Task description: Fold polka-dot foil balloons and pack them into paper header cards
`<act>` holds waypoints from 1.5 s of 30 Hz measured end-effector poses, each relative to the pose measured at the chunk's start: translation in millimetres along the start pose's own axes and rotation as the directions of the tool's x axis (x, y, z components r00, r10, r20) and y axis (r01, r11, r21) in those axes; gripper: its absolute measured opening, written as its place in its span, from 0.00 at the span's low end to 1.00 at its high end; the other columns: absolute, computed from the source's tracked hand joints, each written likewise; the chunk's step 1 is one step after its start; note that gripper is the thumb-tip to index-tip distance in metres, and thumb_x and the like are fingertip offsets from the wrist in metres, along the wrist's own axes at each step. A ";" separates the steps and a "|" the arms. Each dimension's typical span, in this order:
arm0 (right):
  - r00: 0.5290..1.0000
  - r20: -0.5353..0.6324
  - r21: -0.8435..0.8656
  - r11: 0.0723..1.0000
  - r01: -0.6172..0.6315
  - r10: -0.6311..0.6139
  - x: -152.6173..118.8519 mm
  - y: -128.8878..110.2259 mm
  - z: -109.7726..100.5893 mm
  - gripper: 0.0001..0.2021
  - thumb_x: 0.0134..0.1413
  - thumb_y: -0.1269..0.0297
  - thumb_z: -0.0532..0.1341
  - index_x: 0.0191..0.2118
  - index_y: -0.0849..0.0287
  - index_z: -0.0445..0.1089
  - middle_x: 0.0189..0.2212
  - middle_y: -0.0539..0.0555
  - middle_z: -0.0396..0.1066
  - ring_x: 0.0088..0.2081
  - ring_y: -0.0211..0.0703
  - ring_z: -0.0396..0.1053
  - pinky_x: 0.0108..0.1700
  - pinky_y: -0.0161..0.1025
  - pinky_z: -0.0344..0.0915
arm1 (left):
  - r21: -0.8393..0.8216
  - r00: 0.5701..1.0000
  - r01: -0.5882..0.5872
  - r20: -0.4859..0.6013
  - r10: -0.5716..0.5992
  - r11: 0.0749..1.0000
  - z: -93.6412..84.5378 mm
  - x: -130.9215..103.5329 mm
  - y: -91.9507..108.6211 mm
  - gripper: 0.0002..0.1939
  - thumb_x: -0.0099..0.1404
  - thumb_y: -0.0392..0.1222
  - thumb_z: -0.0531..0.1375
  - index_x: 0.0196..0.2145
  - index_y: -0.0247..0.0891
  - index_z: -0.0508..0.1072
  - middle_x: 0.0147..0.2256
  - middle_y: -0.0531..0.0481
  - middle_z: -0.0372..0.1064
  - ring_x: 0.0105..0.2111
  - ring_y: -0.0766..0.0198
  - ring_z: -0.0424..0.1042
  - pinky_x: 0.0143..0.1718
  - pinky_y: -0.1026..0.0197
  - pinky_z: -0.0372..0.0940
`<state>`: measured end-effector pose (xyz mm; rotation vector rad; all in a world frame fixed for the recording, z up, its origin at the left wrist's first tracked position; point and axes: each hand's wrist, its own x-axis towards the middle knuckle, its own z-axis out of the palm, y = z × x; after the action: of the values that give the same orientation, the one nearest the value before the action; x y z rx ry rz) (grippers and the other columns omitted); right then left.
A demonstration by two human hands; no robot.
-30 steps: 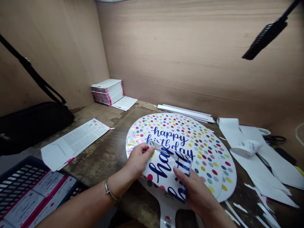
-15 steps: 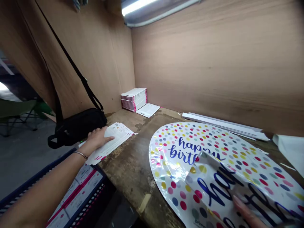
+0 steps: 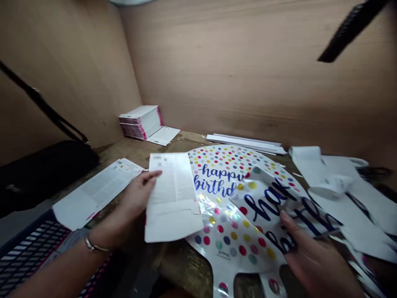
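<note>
My left hand [image 3: 136, 203] pinches the left edge of a white printed card sleeve [image 3: 173, 207], held up over the table's front part. In my right hand [image 3: 310, 248] is a folded foil balloon [image 3: 263, 198] with dots and blue lettering, my thumb on top of it. Beneath lies a flat round dotted balloon [image 3: 217, 155] reading "happy birthday", its lower word partly covered by the folded one. To the left, a fanned pile of white printed sleeves [image 3: 102, 186] rests at the table edge.
A stack of white and pink sleeves [image 3: 139, 122] stands in the back corner. White strips [image 3: 245, 142] lie along the back wall. White paper rolls and scraps [image 3: 338, 186] are at the right. A black bag [image 3: 46, 169] and a blue basket [image 3: 27, 252] are at the left.
My left hand has lifted one sleeve off the pile and moved right with it. My right hand and the folded balloon show more fully. The view has turned right.
</note>
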<state>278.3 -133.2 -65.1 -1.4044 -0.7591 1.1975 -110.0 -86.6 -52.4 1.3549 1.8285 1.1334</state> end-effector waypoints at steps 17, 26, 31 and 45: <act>0.976 -0.102 0.309 0.939 -0.153 0.193 11.0 -18.5 20.4 0.23 0.44 0.73 0.65 0.50 0.58 0.68 0.36 0.53 0.77 0.36 0.48 0.76 0.39 0.47 0.75 | 0.182 0.353 -0.884 0.863 0.360 0.431 122.5 5.9 24.6 0.58 0.42 0.73 0.60 0.64 0.43 0.47 0.65 0.35 0.35 0.63 0.37 0.34 0.59 0.35 0.35; 0.928 0.113 0.145 0.918 -0.370 0.356 5.6 -3.4 69.7 0.21 0.48 0.71 0.64 0.50 0.62 0.66 0.42 0.57 0.76 0.42 0.48 0.74 0.51 0.49 0.67 | 0.186 0.390 -0.875 0.817 0.424 0.446 125.2 -1.1 13.0 0.65 0.40 0.76 0.58 0.65 0.36 0.39 0.65 0.30 0.27 0.63 0.35 0.30 0.59 0.36 0.33; 0.913 0.192 0.193 0.898 -0.394 0.360 4.2 -9.3 66.7 0.15 0.48 0.71 0.63 0.45 0.64 0.68 0.35 0.57 0.77 0.37 0.49 0.76 0.45 0.50 0.72 | 0.235 0.463 -0.835 0.788 0.405 0.498 125.5 -5.6 25.0 0.68 0.34 0.69 0.65 0.64 0.31 0.41 0.62 0.28 0.42 0.61 0.34 0.42 0.59 0.38 0.39; 0.937 0.147 -0.208 0.936 -0.285 0.318 10.4 -4.9 15.8 0.18 0.48 0.62 0.65 0.46 0.58 0.68 0.43 0.56 0.74 0.44 0.48 0.72 0.51 0.47 0.66 | 0.222 0.450 -0.844 0.789 0.418 0.489 121.7 -9.0 32.8 0.62 0.38 0.66 0.65 0.64 0.42 0.43 0.59 0.32 0.44 0.59 0.33 0.43 0.57 0.32 0.41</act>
<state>267.2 -117.5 -61.5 -1.6242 -0.8135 1.5415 9.6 -56.6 -79.9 2.6415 1.0801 0.1937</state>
